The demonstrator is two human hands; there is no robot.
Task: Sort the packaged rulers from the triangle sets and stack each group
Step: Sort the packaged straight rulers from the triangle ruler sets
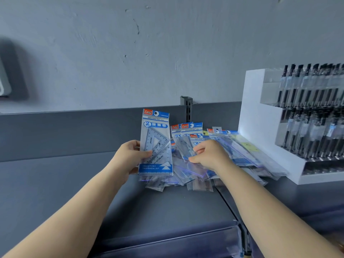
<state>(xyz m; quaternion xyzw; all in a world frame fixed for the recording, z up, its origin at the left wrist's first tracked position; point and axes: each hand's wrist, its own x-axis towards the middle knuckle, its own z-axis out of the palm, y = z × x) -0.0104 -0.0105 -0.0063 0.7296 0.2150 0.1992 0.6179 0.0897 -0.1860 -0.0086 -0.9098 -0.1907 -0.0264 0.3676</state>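
My left hand (130,157) grips a packaged triangle set (156,144) upright by its left edge; the pack has a blue "GEOMETRIC" header and shows clear set squares. To its right a mixed heap of packs (210,164) lies fanned on the grey shelf (167,207). More triangle sets (189,130) lean at the back of it and long packaged rulers (247,148) lie slanted on the right. My right hand (208,155) is on the heap, fingers curled and pinching the edge of a clear pack (186,148).
A white tiered display stand (260,127) full of black pens (312,112) stands at the right, touching the heap. A grey back rail (74,131) with a slotted upright (188,108) runs behind. A seam (230,207) divides the shelf sections.
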